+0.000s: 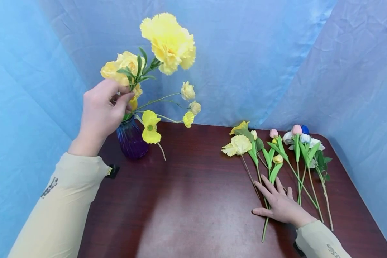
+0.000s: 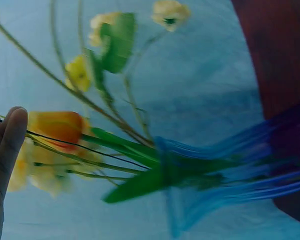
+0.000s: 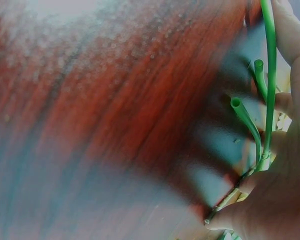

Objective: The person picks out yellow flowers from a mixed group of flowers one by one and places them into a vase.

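My left hand (image 1: 104, 105) pinches the stem of a large yellow carnation (image 1: 171, 44) above the ribbed blue-purple vase (image 1: 132, 141). In the left wrist view a thin dark stem (image 2: 92, 145) runs from the fingertips (image 2: 17, 125) down to the vase mouth (image 2: 167, 185). Other yellow flowers stand in the vase, among them an orange-yellow tulip (image 2: 60, 127) and a drooping yellow poppy-like bloom (image 1: 151, 127). My right hand (image 1: 283, 206) lies with fingers spread over the lower stems of flowers on the table. Green stems (image 3: 270, 75) pass beside that hand in the right wrist view.
Several loose flowers lie at the table's right: a pale yellow bloom (image 1: 240, 144), a pink tulip (image 1: 296, 129), a yellow tulip (image 1: 277, 159), and white blooms (image 1: 316, 144). Blue cloth (image 1: 245, 64) hangs behind the dark red table (image 1: 193, 200). A small black object (image 1: 114, 172) sits by the left sleeve.
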Demonstrator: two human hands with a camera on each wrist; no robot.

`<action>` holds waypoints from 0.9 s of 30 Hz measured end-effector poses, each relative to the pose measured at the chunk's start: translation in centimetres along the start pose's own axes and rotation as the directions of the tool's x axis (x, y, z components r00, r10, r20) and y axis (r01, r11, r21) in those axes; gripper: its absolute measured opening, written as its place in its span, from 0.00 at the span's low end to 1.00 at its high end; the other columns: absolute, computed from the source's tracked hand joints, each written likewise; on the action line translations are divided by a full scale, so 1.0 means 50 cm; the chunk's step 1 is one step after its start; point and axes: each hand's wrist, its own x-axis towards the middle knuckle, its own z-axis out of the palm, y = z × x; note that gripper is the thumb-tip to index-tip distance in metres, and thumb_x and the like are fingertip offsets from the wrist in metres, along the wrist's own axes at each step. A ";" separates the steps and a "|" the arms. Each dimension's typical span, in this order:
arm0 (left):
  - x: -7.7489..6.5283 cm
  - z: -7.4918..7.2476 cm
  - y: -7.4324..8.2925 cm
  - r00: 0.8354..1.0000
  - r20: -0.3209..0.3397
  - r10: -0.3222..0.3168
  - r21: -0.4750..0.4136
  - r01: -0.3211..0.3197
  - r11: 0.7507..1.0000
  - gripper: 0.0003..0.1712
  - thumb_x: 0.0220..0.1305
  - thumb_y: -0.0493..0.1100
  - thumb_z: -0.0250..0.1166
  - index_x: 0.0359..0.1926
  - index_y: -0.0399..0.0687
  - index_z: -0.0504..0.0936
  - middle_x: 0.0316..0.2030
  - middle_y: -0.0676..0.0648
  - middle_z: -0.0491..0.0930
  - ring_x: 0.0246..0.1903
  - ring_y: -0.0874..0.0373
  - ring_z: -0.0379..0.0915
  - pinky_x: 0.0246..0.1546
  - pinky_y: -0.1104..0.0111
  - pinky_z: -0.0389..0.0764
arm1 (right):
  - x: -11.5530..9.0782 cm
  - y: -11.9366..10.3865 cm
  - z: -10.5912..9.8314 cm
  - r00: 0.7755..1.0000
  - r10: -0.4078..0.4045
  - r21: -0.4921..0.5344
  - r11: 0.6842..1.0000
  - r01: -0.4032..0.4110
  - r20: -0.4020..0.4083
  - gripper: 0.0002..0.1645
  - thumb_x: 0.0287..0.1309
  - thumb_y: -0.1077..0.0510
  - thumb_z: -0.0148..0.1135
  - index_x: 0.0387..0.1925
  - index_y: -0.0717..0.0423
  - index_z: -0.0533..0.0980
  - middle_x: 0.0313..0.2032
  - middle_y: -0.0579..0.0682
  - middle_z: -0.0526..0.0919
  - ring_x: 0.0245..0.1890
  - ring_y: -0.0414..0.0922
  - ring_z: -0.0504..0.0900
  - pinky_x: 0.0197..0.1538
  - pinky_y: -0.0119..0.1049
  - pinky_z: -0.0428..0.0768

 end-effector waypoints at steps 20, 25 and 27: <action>-0.071 0.035 -0.091 0.945 0.115 -0.306 0.073 0.299 0.952 0.09 0.63 0.44 0.67 0.33 0.42 0.84 0.30 0.45 0.82 0.22 0.57 0.77 0.25 0.66 0.74 | 0.000 0.000 0.006 1.000 0.012 0.011 1.000 -0.012 0.000 0.57 0.47 0.20 0.54 0.72 0.43 0.55 0.73 0.59 0.48 0.66 0.77 0.41 0.50 0.84 0.48; -0.084 0.037 -0.106 0.958 0.055 -0.282 0.074 0.278 0.958 0.09 0.63 0.42 0.67 0.32 0.39 0.83 0.29 0.41 0.82 0.26 0.51 0.76 0.28 0.58 0.76 | 0.000 -0.001 0.005 1.000 0.005 0.013 1.000 -0.004 -0.011 0.57 0.48 0.20 0.55 0.72 0.43 0.56 0.73 0.60 0.49 0.66 0.77 0.42 0.50 0.84 0.48; -0.090 0.035 -0.110 0.956 0.041 -0.290 0.081 0.286 0.955 0.09 0.64 0.42 0.66 0.32 0.39 0.84 0.30 0.41 0.82 0.27 0.51 0.76 0.29 0.57 0.76 | 0.000 -0.002 0.004 1.000 -0.006 0.008 1.000 0.006 -0.022 0.57 0.48 0.21 0.56 0.72 0.44 0.56 0.72 0.61 0.49 0.65 0.78 0.43 0.49 0.84 0.49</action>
